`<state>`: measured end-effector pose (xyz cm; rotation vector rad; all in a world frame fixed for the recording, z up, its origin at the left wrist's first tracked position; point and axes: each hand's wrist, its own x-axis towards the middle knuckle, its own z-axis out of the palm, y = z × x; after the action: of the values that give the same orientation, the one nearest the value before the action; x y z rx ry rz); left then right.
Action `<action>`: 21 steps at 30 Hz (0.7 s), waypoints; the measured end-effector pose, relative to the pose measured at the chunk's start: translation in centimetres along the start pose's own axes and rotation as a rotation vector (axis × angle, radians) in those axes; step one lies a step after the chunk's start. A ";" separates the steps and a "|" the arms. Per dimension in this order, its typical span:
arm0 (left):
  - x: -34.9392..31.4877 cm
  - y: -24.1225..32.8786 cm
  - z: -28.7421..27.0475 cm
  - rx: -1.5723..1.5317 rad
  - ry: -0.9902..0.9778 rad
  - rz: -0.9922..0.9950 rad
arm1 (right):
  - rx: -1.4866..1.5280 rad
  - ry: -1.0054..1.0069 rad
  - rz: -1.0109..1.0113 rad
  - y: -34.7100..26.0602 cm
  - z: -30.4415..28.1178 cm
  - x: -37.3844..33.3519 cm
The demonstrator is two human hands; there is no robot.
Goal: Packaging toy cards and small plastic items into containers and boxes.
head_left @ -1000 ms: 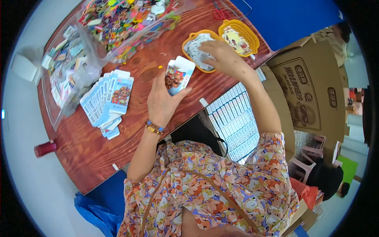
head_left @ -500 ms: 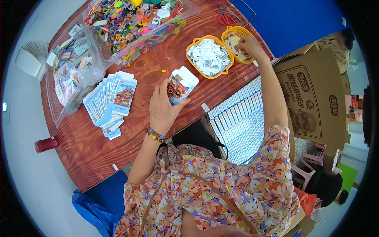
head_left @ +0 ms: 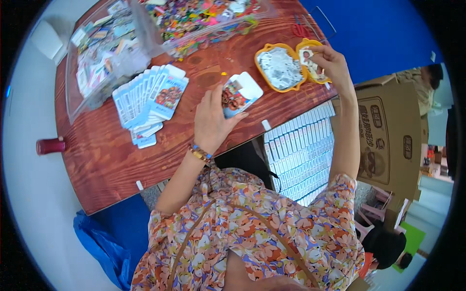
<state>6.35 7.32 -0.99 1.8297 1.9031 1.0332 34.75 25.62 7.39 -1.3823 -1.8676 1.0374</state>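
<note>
My left hand (head_left: 212, 119) is wrapped around a small blue-and-white cardboard box (head_left: 234, 99) with cartoon figures on its front. The box's white top flap stands open. At the right, my right hand (head_left: 332, 67) is over a small yellow basket (head_left: 320, 80), with its thumb and fingers pinched together above the pale printed pieces (head_left: 307, 56) inside. What the fingertips hold is too small to make out. Touching that basket on its left is a larger yellow basket (head_left: 262, 72), heaped with small white packets (head_left: 280, 67).
Fanned blue-and-white boxes (head_left: 145, 99) lie left of my left hand. Clear bins hold colourful trinkets (head_left: 199, 22) and small packets (head_left: 109, 58). Red scissors (head_left: 299, 30) lie beyond the baskets. Below the table edge, a carton holds rows of boxes (head_left: 301, 157), beside a large brown carton (head_left: 391, 136).
The view has shifted, so the table's things appear farther up and right. My right hand's fingers remain at the small basket, now less curled. My left hand keeps its hold on the box.
</note>
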 end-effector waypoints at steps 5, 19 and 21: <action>-0.2 0.1 -0.4 -0.007 0.078 0.079 | -0.123 -0.169 -0.291 -6.8 10.0 -4.3; -1.7 -2.3 -2.0 -0.179 0.314 -0.049 | -0.273 0.059 -0.553 -8.2 16.1 -8.9; -1.8 -2.2 -1.7 -0.194 0.330 -0.041 | -0.273 0.068 -0.451 -8.4 18.2 -10.2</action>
<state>3.88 5.26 -1.79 1.5838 1.9234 1.5258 18.62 10.14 4.98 -1.0421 -2.1916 0.5199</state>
